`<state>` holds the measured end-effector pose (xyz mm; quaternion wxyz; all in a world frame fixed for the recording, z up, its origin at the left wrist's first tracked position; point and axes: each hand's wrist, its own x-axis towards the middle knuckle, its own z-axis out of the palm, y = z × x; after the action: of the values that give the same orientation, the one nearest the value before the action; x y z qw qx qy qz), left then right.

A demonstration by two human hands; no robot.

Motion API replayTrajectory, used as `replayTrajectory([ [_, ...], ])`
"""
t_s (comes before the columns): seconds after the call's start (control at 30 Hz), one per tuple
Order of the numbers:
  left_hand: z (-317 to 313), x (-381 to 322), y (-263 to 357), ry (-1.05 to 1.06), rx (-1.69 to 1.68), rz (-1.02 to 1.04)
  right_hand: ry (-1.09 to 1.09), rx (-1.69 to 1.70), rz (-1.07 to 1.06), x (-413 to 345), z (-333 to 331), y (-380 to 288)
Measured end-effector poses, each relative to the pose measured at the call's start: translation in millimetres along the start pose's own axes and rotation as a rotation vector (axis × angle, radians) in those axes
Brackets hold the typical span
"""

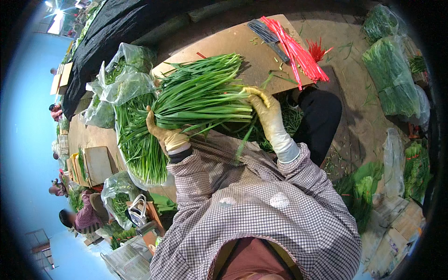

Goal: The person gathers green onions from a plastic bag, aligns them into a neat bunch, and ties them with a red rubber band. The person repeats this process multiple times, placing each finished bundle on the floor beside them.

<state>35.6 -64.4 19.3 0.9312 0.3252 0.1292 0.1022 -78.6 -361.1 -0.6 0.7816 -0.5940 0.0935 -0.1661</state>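
Both my hands wear pale, yellow-stained gloves. A loose bunch of green garlic chives (206,101) lies sideways between them, partly over the near edge of a wooden board (210,42). My left hand (166,136) grips the leafy end, its thumb up along the leaves. At the cut stem ends, my right hand (266,106) curls its fingers over the pale tips. A few blades hang down below the bunch. Beside my left hand, a larger pile of chives (143,150) rests on a clear plastic sheet.
On the board's right lie red-and-white tie strips (294,52) and a knife (269,40). Stuffed plastic bags (122,80) stand at left; a wrapped bundle (392,77) lies on the right-hand floor. Newspaper (392,227) covers floor at lower right. Another person (85,213) sits at far left.
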Motion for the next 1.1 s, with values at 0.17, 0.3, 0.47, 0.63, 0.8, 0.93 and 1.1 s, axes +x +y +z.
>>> replayTrajectory([
  [0.17,-7,-2,16,0.076,0.024,0.026,0.139,0.226,0.019,2,-52,3],
  [0.3,-3,-6,21,0.081,0.099,0.004,-0.135,-1.423,-0.323,-19,-64,-1],
  [0.47,28,-28,-4,0.216,0.147,-0.055,-0.148,-1.013,-0.884,-38,4,-18],
  [0.63,41,-30,-13,0.180,0.000,-0.088,-0.137,-1.050,-0.949,-3,42,-1],
  [0.8,-4,4,8,0.193,-0.028,0.007,-0.049,-0.186,-0.345,4,-13,18],
  [0.93,-41,27,25,0.165,-0.027,0.085,0.014,-0.339,-0.065,-6,-82,1],
  [1.1,-37,21,27,0.100,0.006,0.084,-0.286,-1.081,-0.162,-18,-72,-13],
])
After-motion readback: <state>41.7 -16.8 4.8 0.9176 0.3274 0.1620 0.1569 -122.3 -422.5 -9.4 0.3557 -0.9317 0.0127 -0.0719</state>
